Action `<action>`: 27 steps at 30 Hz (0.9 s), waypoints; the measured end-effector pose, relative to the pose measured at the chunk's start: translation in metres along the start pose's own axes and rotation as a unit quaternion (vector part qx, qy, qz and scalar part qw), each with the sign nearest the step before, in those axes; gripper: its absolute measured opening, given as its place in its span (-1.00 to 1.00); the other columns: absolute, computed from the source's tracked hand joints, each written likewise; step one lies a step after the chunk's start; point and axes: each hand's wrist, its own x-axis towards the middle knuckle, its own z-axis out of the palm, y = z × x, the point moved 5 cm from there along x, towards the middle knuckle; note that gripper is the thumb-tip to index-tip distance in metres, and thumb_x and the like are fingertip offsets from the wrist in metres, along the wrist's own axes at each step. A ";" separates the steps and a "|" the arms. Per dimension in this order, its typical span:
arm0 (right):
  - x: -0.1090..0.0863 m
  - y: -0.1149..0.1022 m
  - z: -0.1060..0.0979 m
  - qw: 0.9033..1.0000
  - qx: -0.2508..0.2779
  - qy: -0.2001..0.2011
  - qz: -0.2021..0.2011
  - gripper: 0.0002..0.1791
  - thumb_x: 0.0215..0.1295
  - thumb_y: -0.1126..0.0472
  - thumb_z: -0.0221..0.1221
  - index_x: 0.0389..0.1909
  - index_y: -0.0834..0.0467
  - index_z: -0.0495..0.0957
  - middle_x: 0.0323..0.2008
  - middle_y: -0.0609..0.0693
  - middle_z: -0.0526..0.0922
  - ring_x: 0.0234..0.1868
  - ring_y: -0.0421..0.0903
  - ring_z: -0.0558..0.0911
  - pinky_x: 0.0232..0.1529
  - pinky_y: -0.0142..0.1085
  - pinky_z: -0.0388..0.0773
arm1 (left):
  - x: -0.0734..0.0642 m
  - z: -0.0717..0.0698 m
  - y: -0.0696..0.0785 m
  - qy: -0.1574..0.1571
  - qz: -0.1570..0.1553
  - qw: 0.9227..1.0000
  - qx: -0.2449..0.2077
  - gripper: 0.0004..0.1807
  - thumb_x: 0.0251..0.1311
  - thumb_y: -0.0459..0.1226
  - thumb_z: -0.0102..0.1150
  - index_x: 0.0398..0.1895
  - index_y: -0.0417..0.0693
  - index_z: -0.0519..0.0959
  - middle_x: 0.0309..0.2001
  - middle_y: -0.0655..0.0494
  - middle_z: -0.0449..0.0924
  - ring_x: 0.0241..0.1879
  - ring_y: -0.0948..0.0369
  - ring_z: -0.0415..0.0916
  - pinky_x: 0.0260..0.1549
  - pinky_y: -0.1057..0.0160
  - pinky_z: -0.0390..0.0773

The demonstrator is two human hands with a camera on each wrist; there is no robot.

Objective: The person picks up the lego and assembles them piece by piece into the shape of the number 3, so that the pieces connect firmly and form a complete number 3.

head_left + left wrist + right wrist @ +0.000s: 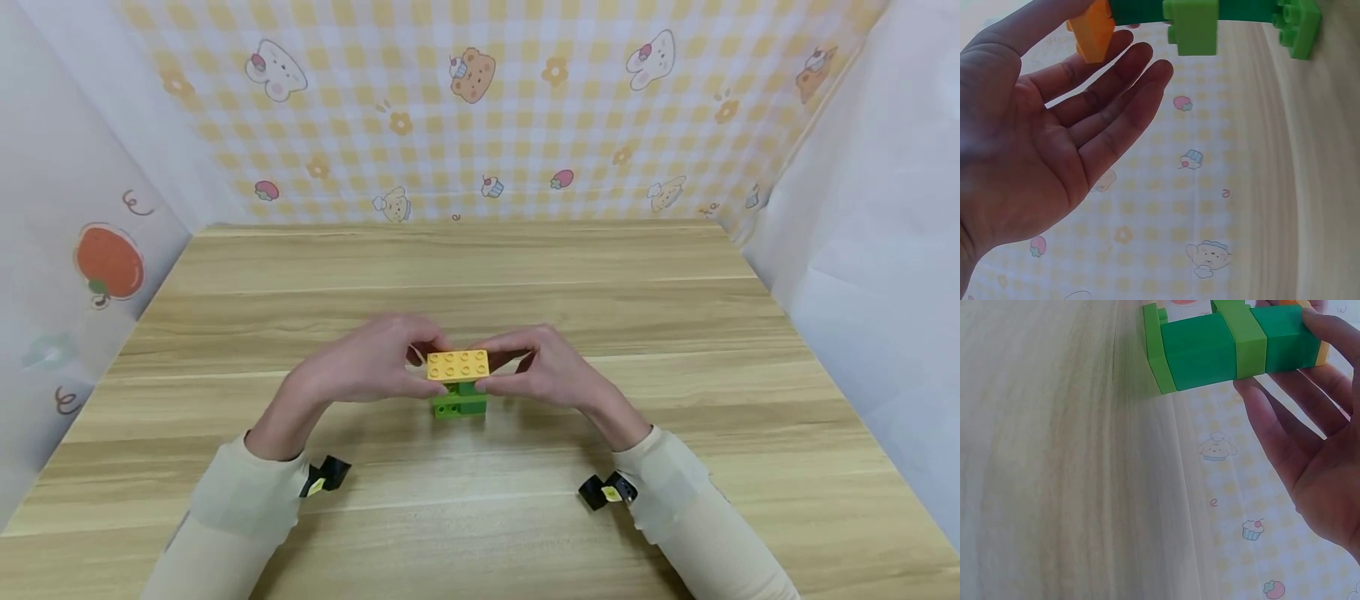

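Note:
A yellow building brick point(457, 365) with studs on top caps a stack at the middle of the table. Under it, dark green bricks point(1200, 353) alternate with light green bricks point(1250, 344), the lowest light green one point(1159, 356) at or just over the tabletop. From the left, my left hand point(367, 358) pinches the yellow brick's end between thumb and fingers. Opposite it, my right hand point(551, 367) pinches the other end, its thumb also close to the upper dark green brick. The stack is upright. Its far side is hidden in the head view.
The wood-grain table point(480, 500) reaches back to a yellow checked cloth point(517, 108) with cartoon prints. White sheets flank the left and right sides. A small black camera mount point(326, 477) sits on the left wrist, another point(607, 492) on the right.

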 end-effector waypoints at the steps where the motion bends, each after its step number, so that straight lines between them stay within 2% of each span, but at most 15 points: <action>1: 0.000 0.000 0.000 1.000 0.000 0.000 0.002 -0.60 0.23 0.22 0.49 0.11 0.12 0.77 -0.02 -0.01 0.84 -0.11 -0.15 0.80 -0.31 -0.26 0.73 | 0.000 0.002 -0.002 -0.004 -0.003 1.000 0.001 -0.73 0.12 -0.24 0.56 -0.11 0.05 0.72 -0.22 0.27 0.68 -0.14 0.23 0.63 0.00 0.09 0.68; 7: -0.001 0.001 0.000 1.000 -0.001 -0.004 0.011 -0.59 0.22 0.20 0.50 0.11 0.11 0.77 -0.02 0.00 0.84 -0.06 -0.13 0.81 -0.29 -0.26 0.73 | -0.002 0.014 -0.016 -0.021 -0.020 1.000 -0.012 -0.71 0.13 -0.28 0.55 -0.08 0.07 0.72 -0.18 0.28 0.72 -0.16 0.27 0.64 -0.04 0.15 0.67; 12: -0.001 0.002 0.000 1.000 0.000 -0.007 0.015 -0.56 0.18 0.22 0.52 0.11 0.11 0.77 -0.01 0.00 0.84 -0.07 -0.13 0.82 -0.27 -0.25 0.75 | -0.002 0.020 -0.020 -0.022 -0.022 0.999 -0.031 -0.68 0.14 -0.32 0.54 -0.04 0.04 0.70 -0.12 0.24 0.74 -0.13 0.30 0.70 -0.04 0.20 0.71; 21: 0.003 0.004 0.005 0.999 0.011 -0.029 0.025 -0.50 0.14 0.32 0.54 0.14 0.18 0.72 -0.03 0.06 0.82 -0.08 -0.12 0.80 -0.16 -0.20 0.78 | -0.002 0.021 -0.021 -0.015 -0.029 0.998 -0.045 -0.68 0.13 -0.34 0.54 -0.04 -0.03 0.70 -0.12 0.18 0.76 -0.13 0.29 0.74 -0.06 0.23 0.73; 27: 0.004 0.013 0.007 0.996 0.047 -0.018 0.068 -0.45 0.14 0.39 0.52 0.20 0.25 0.65 -0.03 0.12 0.80 -0.05 -0.07 0.78 -0.05 -0.24 0.76 | -0.001 0.020 -0.031 -0.004 -0.033 0.996 -0.086 -0.67 0.17 -0.33 0.51 0.00 -0.17 0.70 -0.16 0.07 0.78 -0.16 0.25 0.75 -0.10 0.27 0.74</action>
